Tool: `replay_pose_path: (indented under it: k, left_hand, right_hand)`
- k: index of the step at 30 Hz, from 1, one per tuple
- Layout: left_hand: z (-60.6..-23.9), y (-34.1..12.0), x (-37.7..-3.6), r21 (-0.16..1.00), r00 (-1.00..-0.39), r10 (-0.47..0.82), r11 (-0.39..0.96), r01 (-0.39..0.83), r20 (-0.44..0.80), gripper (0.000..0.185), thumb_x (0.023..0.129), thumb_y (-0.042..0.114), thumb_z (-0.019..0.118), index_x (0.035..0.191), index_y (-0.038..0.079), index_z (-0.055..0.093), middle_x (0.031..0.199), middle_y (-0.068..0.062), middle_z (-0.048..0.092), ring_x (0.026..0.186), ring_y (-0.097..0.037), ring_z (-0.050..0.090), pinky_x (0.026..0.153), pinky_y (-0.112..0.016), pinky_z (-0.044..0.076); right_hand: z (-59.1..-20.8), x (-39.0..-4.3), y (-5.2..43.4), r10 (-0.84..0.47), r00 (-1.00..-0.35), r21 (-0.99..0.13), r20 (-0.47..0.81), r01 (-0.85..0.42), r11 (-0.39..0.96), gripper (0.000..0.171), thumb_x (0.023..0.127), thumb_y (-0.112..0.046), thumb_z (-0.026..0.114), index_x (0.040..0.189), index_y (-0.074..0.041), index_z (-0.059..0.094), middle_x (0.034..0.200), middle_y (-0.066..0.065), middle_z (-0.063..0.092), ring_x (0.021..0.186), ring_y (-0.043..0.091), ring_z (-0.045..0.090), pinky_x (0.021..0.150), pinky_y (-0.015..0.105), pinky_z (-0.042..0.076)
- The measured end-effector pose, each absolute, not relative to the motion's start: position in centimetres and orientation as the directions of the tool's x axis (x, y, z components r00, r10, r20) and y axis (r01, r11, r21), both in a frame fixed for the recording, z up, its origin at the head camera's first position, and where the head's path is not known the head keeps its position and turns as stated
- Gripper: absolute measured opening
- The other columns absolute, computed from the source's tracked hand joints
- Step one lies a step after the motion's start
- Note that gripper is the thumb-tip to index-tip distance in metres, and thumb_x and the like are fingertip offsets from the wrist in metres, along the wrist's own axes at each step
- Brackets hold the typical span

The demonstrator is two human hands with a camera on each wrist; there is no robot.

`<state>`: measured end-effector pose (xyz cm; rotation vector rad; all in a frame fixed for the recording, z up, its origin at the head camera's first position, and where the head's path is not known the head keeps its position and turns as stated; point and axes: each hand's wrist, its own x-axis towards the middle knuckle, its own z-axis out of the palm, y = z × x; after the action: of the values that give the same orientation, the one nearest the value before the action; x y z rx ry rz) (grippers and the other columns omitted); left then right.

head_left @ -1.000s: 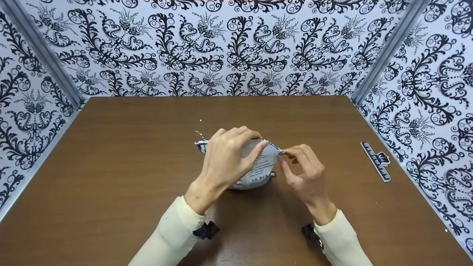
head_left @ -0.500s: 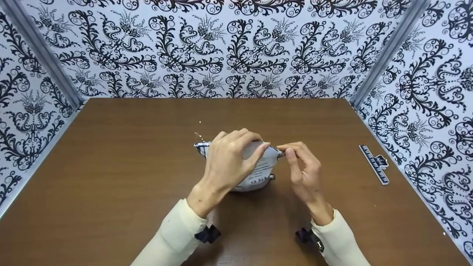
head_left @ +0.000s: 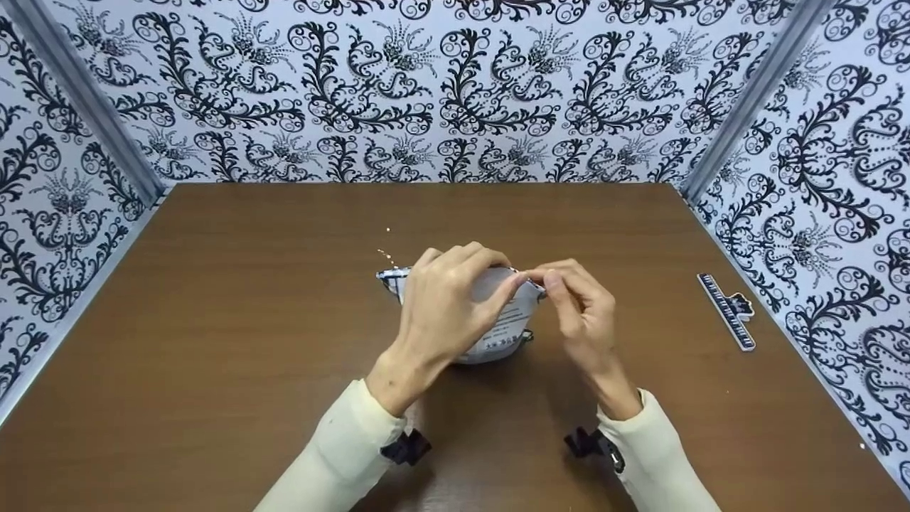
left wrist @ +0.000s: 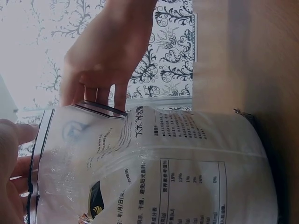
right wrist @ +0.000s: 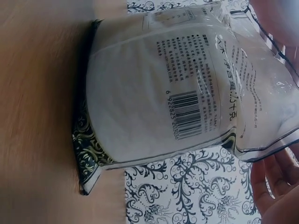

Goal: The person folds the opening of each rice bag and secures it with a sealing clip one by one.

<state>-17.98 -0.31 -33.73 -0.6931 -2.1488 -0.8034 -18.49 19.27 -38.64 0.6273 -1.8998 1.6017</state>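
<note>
A printed plastic bag of rice (head_left: 506, 323) stands upright near the middle of the table. Its dark-trimmed top edge runs between both hands, and its printed back with a barcode (right wrist: 185, 114) shows in the right wrist view. From above, my left hand (head_left: 448, 291) grips the top edge, fingers on the far side and thumb on the near side. My right hand (head_left: 586, 306) pinches that edge close to its right corner, fingertips right by the left thumb. Much of the bag's left part is hidden behind the left hand.
On the right of the brown table (head_left: 249, 341) lies a long clip (head_left: 726, 311) with a piano-key pattern. Several white grains (head_left: 385, 254) are scattered behind the bag's left corner. Patterned walls (head_left: 455, 92) enclose the back and sides.
My right hand has shifted from the bag's right corner leftward and up along the top edge, to the left thumb. The left hand keeps its grip in about the same place.
</note>
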Motion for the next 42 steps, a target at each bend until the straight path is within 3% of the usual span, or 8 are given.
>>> replay_pose_path:
  k: [12,30,42]
  left_hand:
    - [-33.7,-0.3,-17.9,0.330,-0.598,0.226,0.660,0.674,0.769,0.020,0.094,0.035,0.076,0.100,0.017,0.080,0.095,0.005,0.079,0.081,-0.013,0.072,0.069,-0.030,0.046]
    - [-33.7,-0.2,-17.8,0.337,-0.601,0.217,0.661,0.670,0.769,0.020,0.094,0.034,0.074,0.100,0.016,0.079,0.093,0.005,0.078,0.081,-0.013,0.070,0.071,-0.030,0.046]
    - [-33.7,-0.3,-17.7,0.369,-0.631,0.231,0.645,0.669,0.741,0.020,0.093,0.031,0.076,0.103,0.014,0.078,0.098,0.001,0.078,0.088,-0.016,0.072,0.075,-0.031,0.048]
  right_hand:
    - [-38.5,-18.6,19.1,-0.018,-0.710,-0.693,0.704,-0.692,0.203,0.019,0.098,0.001,0.064,0.105,-0.007,0.081,0.101,0.018,0.072,0.099,0.022,0.067,0.087,0.024,0.055]
    - [-37.7,-18.4,18.4,-0.045,-0.713,-0.689,0.700,-0.691,0.221,0.020,0.096,0.000,0.067,0.109,-0.010,0.079,0.105,0.006,0.072,0.098,0.017,0.064,0.089,0.026,0.052]
    - [-37.6,-18.5,17.8,-0.067,-0.690,-0.666,0.721,-0.716,0.209,0.022,0.092,0.004,0.071,0.110,-0.006,0.077,0.104,0.006,0.071,0.097,0.016,0.064,0.087,0.029,0.052]
